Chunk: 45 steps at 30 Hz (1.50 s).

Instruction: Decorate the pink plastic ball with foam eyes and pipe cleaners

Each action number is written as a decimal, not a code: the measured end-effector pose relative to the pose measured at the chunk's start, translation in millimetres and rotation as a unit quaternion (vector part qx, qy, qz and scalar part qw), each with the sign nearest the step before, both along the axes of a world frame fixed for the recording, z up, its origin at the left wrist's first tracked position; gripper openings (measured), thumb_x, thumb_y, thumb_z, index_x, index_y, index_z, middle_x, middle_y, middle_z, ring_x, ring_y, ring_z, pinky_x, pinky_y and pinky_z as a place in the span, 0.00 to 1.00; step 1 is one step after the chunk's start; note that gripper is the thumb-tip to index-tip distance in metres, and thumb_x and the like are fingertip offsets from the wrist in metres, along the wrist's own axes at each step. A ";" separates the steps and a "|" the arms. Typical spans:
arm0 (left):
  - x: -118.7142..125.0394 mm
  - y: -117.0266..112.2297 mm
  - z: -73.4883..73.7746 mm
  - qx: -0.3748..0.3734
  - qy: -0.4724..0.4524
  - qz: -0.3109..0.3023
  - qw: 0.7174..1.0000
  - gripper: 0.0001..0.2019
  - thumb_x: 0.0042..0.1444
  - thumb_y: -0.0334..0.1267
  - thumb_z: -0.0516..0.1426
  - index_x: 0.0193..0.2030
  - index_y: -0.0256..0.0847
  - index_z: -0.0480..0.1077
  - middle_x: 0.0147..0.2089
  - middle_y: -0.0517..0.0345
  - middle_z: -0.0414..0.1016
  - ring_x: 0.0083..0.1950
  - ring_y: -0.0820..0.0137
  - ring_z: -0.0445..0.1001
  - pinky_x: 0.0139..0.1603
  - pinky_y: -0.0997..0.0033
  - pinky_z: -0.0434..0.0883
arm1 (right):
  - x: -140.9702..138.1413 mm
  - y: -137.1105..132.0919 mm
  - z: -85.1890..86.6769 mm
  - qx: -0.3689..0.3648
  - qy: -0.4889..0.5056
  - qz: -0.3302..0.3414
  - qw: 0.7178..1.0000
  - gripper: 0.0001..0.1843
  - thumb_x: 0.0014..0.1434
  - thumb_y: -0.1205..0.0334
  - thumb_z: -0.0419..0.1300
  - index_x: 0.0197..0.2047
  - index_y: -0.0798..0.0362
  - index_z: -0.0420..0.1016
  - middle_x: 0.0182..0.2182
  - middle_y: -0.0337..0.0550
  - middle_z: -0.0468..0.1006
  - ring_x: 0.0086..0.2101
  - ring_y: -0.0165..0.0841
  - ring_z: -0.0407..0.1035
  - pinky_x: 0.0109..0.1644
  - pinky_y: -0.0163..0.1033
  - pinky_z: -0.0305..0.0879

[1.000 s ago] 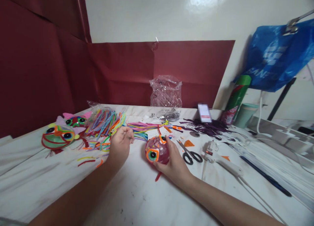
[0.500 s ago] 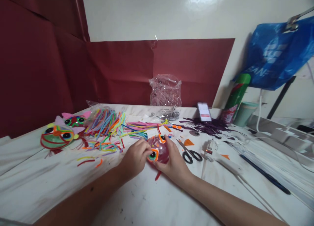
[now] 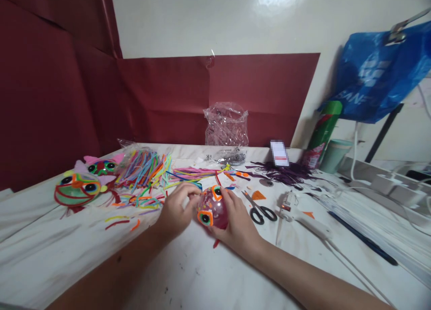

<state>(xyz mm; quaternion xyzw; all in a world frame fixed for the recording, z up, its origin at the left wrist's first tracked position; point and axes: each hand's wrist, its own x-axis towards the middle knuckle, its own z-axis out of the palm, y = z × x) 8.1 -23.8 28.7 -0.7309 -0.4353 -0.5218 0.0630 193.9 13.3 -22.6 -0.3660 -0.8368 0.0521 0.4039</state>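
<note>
A pink see-through ball with two orange-rimmed eyes stuck on it sits just above the white table, near its middle. My right hand cups the ball from the right and below, fingers wrapped round it. My left hand is against the ball's left side, its fingertips pinched together at the top left of the ball; what they pinch is too small to make out. Coloured pipe cleaners lie spread behind my left hand.
Two finished ball faces lie at the left. Scissors and a white glue gun lie right of the ball. A clear plastic bag, purple threads, a green can and a blue bag stand behind.
My left hand came from the pipe cleaners rightward to the ball and now touches its upper left. My right hand has turned the ball slightly, bringing the eyes more towards me.
</note>
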 end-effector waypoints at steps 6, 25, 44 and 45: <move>23.1 -7.4 -11.5 0.075 0.177 -0.009 0.981 0.05 0.51 0.27 0.58 0.35 0.38 0.68 0.37 0.50 0.74 0.40 0.65 0.72 0.41 0.66 0.73 | -2.5 -2.6 -0.2 0.045 -0.060 -0.004 0.997 0.47 0.48 0.61 0.65 0.66 0.56 0.48 0.57 0.65 0.61 0.56 0.55 0.59 0.53 0.61 0.63; 21.3 -2.8 -8.0 0.144 0.230 0.037 0.962 0.11 0.56 0.23 0.49 0.29 0.40 0.68 0.31 0.55 0.75 0.35 0.69 0.73 0.37 0.70 0.74 | -7.9 -5.5 3.0 0.032 -0.049 -0.026 0.998 0.49 0.46 0.59 0.67 0.67 0.57 0.49 0.57 0.64 0.62 0.54 0.55 0.59 0.52 0.61 0.63; 25.6 -5.1 -9.8 0.147 0.257 0.042 0.954 0.12 0.57 0.24 0.49 0.26 0.40 0.66 0.29 0.55 0.72 0.34 0.69 0.71 0.36 0.69 0.72 | -9.8 -7.0 4.9 0.019 -0.056 -0.040 0.997 0.49 0.44 0.62 0.67 0.67 0.56 0.50 0.57 0.63 0.62 0.54 0.54 0.59 0.53 0.60 0.63; 25.8 -5.1 -9.9 0.150 0.257 0.039 0.954 0.13 0.57 0.23 0.48 0.26 0.40 0.66 0.29 0.55 0.72 0.34 0.69 0.71 0.36 0.70 0.72 | -9.8 -7.0 4.9 0.018 -0.056 -0.041 0.997 0.49 0.45 0.62 0.67 0.67 0.56 0.50 0.57 0.63 0.62 0.54 0.54 0.59 0.53 0.61 0.63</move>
